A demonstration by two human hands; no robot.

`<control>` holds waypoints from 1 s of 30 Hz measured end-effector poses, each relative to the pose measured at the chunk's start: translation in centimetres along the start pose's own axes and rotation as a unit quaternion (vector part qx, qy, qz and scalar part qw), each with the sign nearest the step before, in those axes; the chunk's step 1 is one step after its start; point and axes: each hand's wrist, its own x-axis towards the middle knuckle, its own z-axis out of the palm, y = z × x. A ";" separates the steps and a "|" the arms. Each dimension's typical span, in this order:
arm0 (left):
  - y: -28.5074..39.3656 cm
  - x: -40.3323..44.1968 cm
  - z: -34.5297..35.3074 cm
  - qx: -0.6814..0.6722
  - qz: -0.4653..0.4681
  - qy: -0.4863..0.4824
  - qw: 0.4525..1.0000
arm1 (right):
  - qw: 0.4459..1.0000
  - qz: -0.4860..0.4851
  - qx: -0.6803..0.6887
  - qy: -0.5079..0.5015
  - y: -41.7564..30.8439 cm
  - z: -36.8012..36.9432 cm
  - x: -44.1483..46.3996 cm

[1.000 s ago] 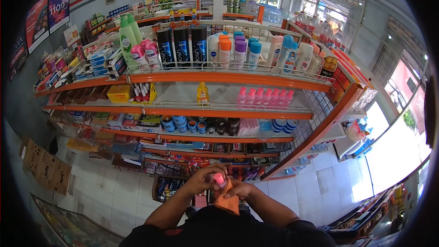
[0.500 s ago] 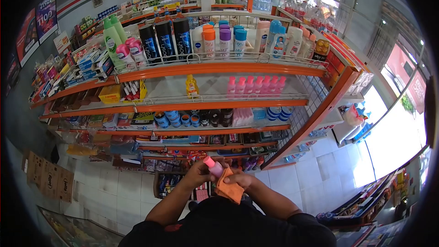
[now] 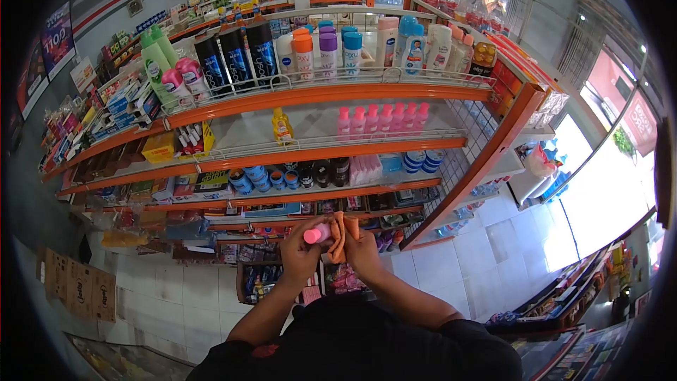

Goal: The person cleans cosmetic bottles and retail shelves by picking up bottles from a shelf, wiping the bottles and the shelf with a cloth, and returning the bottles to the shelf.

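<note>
My left hand (image 3: 299, 250) is wrapped round a small pink bottle (image 3: 319, 233), its cap tilted toward the left and toward me. An orange cloth (image 3: 339, 237) lies against the bottle's right side, pinched in my right hand (image 3: 362, 248). Both hands are held close together in front of the lower shelves. On the second shelf stand several similar pink bottles (image 3: 384, 119) in a row. To their left is a single yellow bottle (image 3: 282, 125). The bottle's base is hidden by the cloth.
Spray cans and lotion bottles (image 3: 327, 53) line the top shelf behind a wire rail. Blue tubs (image 3: 240, 182) sit one shelf below the pink bottles. Open boxes of packets (image 3: 259, 281) stand on the floor below my hands. A cardboard box (image 3: 77, 283) is at the left.
My hands have moved up and slightly forward with the bottle and cloth. The bottle has turned so its cap points more left and toward me. The view has shifted a little.
</note>
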 end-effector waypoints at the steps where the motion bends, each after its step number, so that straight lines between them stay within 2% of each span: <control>1: 0.5 0.4 -0.1 -0.047 -0.037 0.008 0.998 | 0.998 -0.030 -0.046 0.016 -0.3 0.0 -0.3; 2: 0.8 0.8 -0.1 -0.094 -0.073 0.016 0.993 | 0.993 -0.061 -0.093 0.032 -0.8 -0.1 -0.7; 3: 0.3 1.4 -0.5 -0.162 -0.040 0.022 0.986 | 0.985 -0.093 -0.139 0.047 -1.5 -0.2 -0.9; 6: -0.6 2.3 -2.0 -0.299 -0.137 0.055 0.943 | 0.983 -0.171 -0.004 0.066 -3.3 -0.4 -1.0; 7: -0.9 2.1 -2.2 -0.313 -0.164 0.047 0.934 | 0.983 -0.175 0.055 -0.007 -3.5 -1.2 -0.5; 10: -2.7 1.4 -2.2 -0.275 -0.151 -0.033 0.949 | 0.966 -0.165 0.129 -0.152 -4.1 -1.7 -0.2; 11: -2.8 0.9 -1.8 -0.308 -0.156 -0.060 0.937 | 0.957 -0.184 0.102 -0.198 -3.6 -1.9 0.3; 14: -2.5 0.5 -0.3 -0.318 -0.248 -0.038 0.914 | 0.966 -0.175 0.014 -0.192 -4.4 -0.7 0.2; 15: -2.5 0.2 0.0 -0.289 -0.268 -0.033 0.918 | 0.971 -0.160 0.022 -0.175 -4.8 -0.3 0.0; 18: -2.5 -0.7 0.5 -0.452 -0.279 -0.044 0.846 | 0.973 -0.148 -0.013 -0.176 -5.4 -0.3 0.1; 21: -3.7 -1.5 0.9 -0.405 -0.327 -0.050 0.853 | 0.969 -0.182 -0.012 -0.168 -5.6 0.0 0.1; 23: -6.7 -2.2 0.4 -0.325 -0.282 -0.125 0.894 | 0.965 -0.146 0.025 -0.215 -4.4 -0.9 0.6; 24: -6.2 -1.8 0.5 -0.283 -0.258 -0.163 0.909 | 0.962 -0.128 0.042 -0.238 -4.1 -1.2 0.8; 27: -3.6 -2.1 0.5 -0.502 -0.400 -0.084 0.763 | 0.945 -0.131 0.106 -0.280 -3.9 -1.1 1.1; 29: -8.2 -3.3 -0.3 -0.474 -0.430 -0.109 0.761 | 0.940 -0.098 0.105 -0.309 -4.8 -1.4 1.1; 30: -8.3 -3.3 -0.3 -0.474 -0.430 -0.108 0.761 | 0.937 -0.082 0.104 -0.323 -5.2 -1.5 1.1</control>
